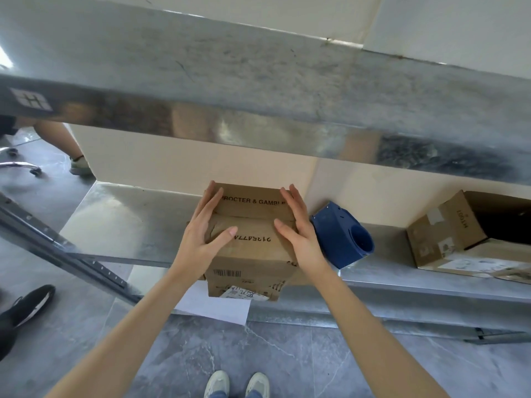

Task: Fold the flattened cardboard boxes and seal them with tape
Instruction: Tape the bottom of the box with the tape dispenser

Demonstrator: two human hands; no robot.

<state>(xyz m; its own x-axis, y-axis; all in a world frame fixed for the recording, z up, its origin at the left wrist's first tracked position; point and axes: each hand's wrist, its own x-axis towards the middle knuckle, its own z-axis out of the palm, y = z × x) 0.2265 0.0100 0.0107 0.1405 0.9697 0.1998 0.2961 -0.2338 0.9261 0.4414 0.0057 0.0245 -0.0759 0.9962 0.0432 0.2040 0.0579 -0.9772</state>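
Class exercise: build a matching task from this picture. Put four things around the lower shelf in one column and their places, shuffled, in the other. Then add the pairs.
1. Procter & Gamble box
2. blue plastic object
3. open box
4. white sheet

A. far right of the shelf
B. under a box, overhanging the shelf edge
C. between the left hand and right hand
D. just right of the right hand

Pairs: 1-C, 2-D, 3-A, 4-B.

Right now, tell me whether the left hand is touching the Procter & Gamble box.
Touching. The head view shows the left hand laid on the box, with the thumb pressed on its top and straight fingers lying along its left edge.
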